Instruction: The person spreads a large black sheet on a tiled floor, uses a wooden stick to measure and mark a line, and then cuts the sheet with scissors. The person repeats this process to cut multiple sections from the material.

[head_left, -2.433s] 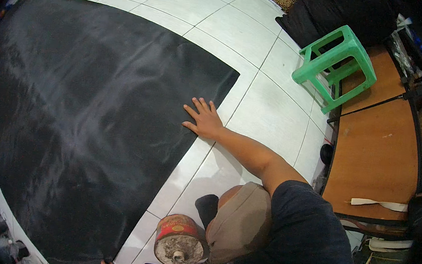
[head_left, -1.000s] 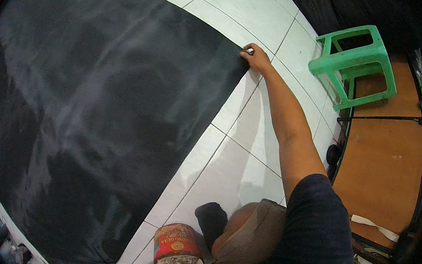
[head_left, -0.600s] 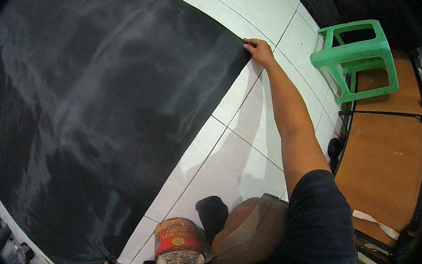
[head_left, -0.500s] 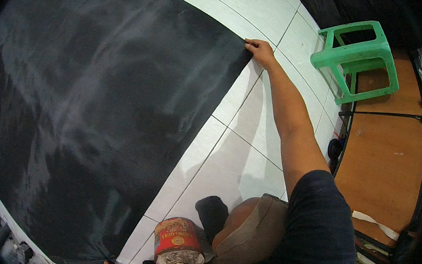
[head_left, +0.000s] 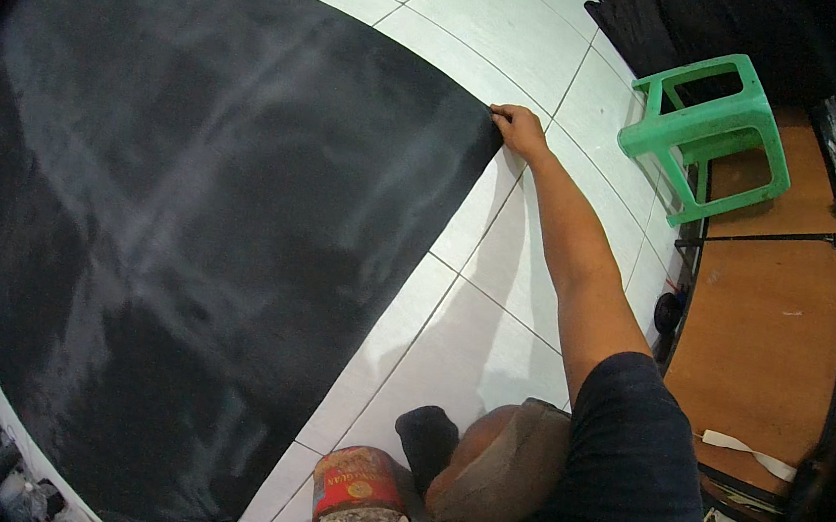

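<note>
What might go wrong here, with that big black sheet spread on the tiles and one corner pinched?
The right hand pinches only the far corner of the black sheet; a hard pull may wrinkle or skew it on the white tiled floor. The red tin stands close to the sheet's near edge, so a knee or elbow may tip it onto the sheet.

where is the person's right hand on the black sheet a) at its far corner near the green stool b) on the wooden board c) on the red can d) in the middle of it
a: the right hand pinches the far corner of the black sheet, arm stretched out over the white tile floor toward the green stool, well away from the red can.
</note>
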Tool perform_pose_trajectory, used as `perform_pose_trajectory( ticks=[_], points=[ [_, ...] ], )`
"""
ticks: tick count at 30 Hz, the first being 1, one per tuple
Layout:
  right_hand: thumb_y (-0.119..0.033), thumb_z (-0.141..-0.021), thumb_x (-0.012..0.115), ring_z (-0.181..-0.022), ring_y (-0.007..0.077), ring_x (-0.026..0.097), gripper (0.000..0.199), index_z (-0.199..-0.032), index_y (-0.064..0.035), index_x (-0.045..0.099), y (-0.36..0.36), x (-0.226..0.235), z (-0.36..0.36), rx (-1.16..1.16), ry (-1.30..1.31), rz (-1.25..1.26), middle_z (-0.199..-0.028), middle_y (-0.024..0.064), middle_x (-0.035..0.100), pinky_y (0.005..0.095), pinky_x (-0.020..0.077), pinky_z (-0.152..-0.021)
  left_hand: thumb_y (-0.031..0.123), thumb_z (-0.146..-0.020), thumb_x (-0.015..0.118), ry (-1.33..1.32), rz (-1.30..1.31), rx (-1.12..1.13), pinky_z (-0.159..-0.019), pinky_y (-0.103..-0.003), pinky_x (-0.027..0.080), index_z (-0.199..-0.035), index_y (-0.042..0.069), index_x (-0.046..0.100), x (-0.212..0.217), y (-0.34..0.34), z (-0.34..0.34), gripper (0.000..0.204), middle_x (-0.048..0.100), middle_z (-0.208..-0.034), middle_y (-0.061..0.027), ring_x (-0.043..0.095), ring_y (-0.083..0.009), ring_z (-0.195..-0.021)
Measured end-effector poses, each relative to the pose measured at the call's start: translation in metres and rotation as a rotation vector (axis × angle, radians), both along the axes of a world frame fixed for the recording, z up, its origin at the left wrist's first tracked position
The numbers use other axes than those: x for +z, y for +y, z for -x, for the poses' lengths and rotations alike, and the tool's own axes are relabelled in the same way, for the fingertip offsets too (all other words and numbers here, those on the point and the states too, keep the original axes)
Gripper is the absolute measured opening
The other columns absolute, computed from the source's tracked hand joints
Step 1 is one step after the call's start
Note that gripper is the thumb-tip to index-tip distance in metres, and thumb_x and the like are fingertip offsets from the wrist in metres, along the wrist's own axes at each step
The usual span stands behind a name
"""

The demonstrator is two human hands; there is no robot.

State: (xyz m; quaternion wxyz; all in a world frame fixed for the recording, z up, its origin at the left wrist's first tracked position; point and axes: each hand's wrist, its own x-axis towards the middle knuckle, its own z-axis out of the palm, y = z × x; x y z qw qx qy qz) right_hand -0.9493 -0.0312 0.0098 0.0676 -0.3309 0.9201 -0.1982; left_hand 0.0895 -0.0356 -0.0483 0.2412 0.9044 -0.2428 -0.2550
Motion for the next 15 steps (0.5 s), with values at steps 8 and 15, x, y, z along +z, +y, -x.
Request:
perform_pose_trajectory(
  ticks=[8, 15],
  points=[
    [-0.022, -0.089, 0.064, -0.105, 0.0316, 0.066, 0.027, -0.114, -0.0129, 0.072, -0.007, 0.011, 0.004, -0.013, -0.022, -0.094, -0.111, 0.0139, 0.07, 0.0392, 0.0505, -0.093, 0.034, -0.092, 0.065, 0.025, 0.012, 0.009, -0.061, -0.037, 0.048, -0.097, -0.004, 0.049, -0.001, 0.002, 0.012, 0.042, 0.057, -0.087, -0.0139, 0.056, -0.0231, -0.07],
    [-0.023, -0.09, 0.064, -0.106, 0.0307, 0.066, 0.026, -0.113, -0.0141, 0.073, 0.0, 0.001, 0.014, -0.042, -0.084, -0.024, -0.112, 0.0131, 0.07, 0.0389, 0.0508, -0.093, 0.034, -0.092, 0.065, 0.039, 0.002, 0.0, -0.062, -0.037, 0.048, -0.097, -0.004, 0.049, -0.003, 0.001, 0.019, 0.042, 0.057, -0.088, -0.0136, 0.056, -0.0232, -0.07]
  ],
)
